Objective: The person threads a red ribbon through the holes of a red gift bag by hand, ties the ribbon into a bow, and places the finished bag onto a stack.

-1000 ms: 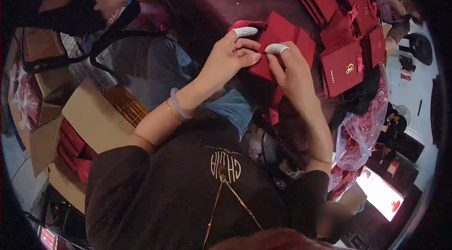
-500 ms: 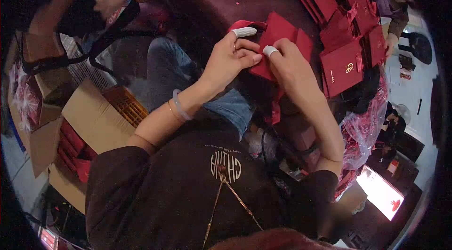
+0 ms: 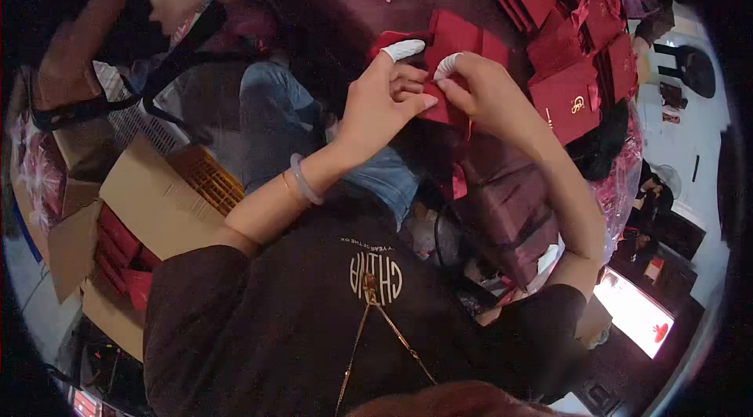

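Under both hands [image 3: 378, 109] lies a red packet [image 3: 456, 31].

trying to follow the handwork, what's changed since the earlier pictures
The right forearm has swung outward, to the person's right, turning the right hand; whether it gripped or released anything is unclear. The left hand stays by the red piece; the gold-printed red stack stays put.

Packet [image 3: 457, 29]: plain red, flat, angular, panels overlapping in a step; set askew, upper edge sloping down toward 4 o'clock. Lies at 1 o'clock in view, lower part between left hand [image 3: 383, 103] and right hand [image 3: 494, 95], fingertips over it; grip detail too small to tell. Red ribbon [image 3: 459, 182] hangs at packet's 6 o'clock; its join hidden.
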Demonstrator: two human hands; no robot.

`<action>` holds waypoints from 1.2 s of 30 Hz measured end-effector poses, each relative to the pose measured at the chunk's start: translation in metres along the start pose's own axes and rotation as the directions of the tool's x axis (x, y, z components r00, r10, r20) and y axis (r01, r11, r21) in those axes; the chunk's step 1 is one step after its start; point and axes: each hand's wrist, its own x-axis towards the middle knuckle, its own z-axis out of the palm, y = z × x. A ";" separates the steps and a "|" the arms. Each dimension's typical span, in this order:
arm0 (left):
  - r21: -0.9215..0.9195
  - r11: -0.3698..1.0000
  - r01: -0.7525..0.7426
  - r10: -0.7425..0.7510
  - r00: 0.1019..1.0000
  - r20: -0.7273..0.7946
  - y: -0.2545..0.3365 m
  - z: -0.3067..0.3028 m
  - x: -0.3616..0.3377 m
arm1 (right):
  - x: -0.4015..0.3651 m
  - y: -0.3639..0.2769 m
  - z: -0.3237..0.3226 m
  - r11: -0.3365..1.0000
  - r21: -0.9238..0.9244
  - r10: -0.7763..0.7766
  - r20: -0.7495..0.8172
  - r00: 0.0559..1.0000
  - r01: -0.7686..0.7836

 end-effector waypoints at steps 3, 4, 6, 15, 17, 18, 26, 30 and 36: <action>-0.035 0.999 -0.030 0.031 0.999 0.019 -0.005 -0.001 -0.003 | -0.004 0.003 0.000 0.990 0.123 0.065 -0.004 0.998 -0.064; -0.077 0.996 -0.037 0.040 0.999 0.034 -0.006 -0.001 -0.003 | -0.005 0.002 0.000 0.996 0.093 0.016 -0.057 0.998 -0.011; -0.173 0.985 -0.003 0.008 1.000 0.027 -0.010 -0.002 -0.001 | -0.006 -0.006 -0.005 0.990 0.142 0.004 -0.115 0.993 0.012; -0.350 0.925 0.145 -0.140 0.989 0.039 0.001 -0.009 0.003 | -0.020 -0.013 -0.011 0.939 0.339 0.162 -0.288 0.944 -0.058; -0.384 0.909 0.163 -0.163 0.986 0.032 -0.002 -0.009 0.006 | -0.019 -0.014 -0.009 0.923 0.380 0.188 -0.294 0.937 -0.066; -0.401 0.901 0.164 -0.165 0.986 0.033 -0.006 -0.010 0.008 | -0.019 -0.015 -0.008 0.906 0.416 0.212 -0.296 0.931 -0.074; -0.370 0.906 0.206 -0.195 0.979 0.068 -0.003 -0.015 0.009 | -0.014 -0.011 0.000 0.930 0.364 0.166 -0.310 0.936 -0.045; -0.378 0.904 0.201 -0.188 0.980 0.071 -0.002 -0.013 0.009 | -0.014 -0.004 0.005 0.950 0.313 0.106 -0.335 0.936 0.005; -0.326 0.924 0.199 -0.192 0.980 0.056 0.000 -0.011 0.009 | -0.014 -0.006 0.004 0.957 0.288 0.076 -0.309 0.948 0.017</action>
